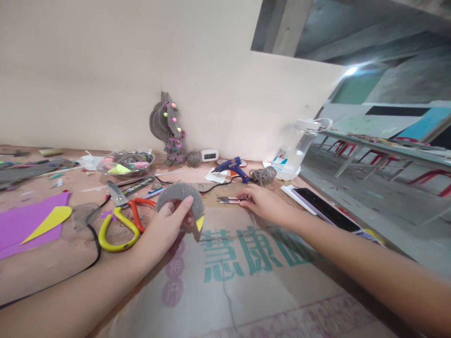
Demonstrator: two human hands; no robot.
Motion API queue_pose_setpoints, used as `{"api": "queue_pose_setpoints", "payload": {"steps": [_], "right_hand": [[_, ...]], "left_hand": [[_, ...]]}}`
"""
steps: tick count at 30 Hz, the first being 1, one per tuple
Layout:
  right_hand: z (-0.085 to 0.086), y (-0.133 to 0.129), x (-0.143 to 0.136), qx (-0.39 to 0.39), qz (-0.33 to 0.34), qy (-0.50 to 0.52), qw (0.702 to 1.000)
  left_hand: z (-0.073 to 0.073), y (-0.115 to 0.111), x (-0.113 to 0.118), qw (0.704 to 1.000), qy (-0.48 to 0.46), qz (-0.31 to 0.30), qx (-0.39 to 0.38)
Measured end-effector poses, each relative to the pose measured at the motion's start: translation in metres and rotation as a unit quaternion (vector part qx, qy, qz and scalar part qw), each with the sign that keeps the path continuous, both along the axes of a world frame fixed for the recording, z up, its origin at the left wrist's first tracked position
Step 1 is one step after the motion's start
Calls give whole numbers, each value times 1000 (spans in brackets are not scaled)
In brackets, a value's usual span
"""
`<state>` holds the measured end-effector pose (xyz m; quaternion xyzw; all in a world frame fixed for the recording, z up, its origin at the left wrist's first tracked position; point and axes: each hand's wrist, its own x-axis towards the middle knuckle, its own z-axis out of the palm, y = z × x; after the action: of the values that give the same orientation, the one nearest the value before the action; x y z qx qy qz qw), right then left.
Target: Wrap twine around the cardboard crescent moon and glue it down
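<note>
My left hand [171, 221] pinches a crescent wrapped in grey yarn [181, 193], thumb on its near face. The crescent's lower right tip is bare and yellow [199, 222]. My right hand [259, 201] reaches to the middle of the work surface, its fingers closed on the handle end of small thread snips [227, 199]. The snips lie low over the cardboard [218, 291], blades pointing left. A grey strand [225, 281] trails over the printed cardboard. Beyond my right hand sits a ball of grey yarn [263, 174].
Left of my left hand lie yellow-handled scissors [119, 230], a red-handled tool [136, 213] and purple sheets [31, 225]. Behind are a blue glue gun [233, 166], a small white digital display [209, 155] and a decorated grey piece [169, 126]. At right stand a clear bottle [294, 150] and a phone [326, 209].
</note>
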<state>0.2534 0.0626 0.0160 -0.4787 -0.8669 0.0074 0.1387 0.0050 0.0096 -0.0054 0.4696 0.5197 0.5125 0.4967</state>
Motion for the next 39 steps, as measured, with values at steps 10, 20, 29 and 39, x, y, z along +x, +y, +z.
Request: {"api": "queue_pose_setpoints", "payload": {"steps": [10,20,29,39], "right_hand": [[5,16,-49,38,21,100,994],[10,-81,-67,-84,159,34,983],[33,-74,-84,-36,184,122,975],[16,-34,-43,-61,22,152,986]], "left_hand": [[-2,0,-3,1000,25,1,7],[0,1,-3,999,47,-2,28],[6,-4,-5,986,158,16,40],[1,0,-1,998,64,5,-3]]}}
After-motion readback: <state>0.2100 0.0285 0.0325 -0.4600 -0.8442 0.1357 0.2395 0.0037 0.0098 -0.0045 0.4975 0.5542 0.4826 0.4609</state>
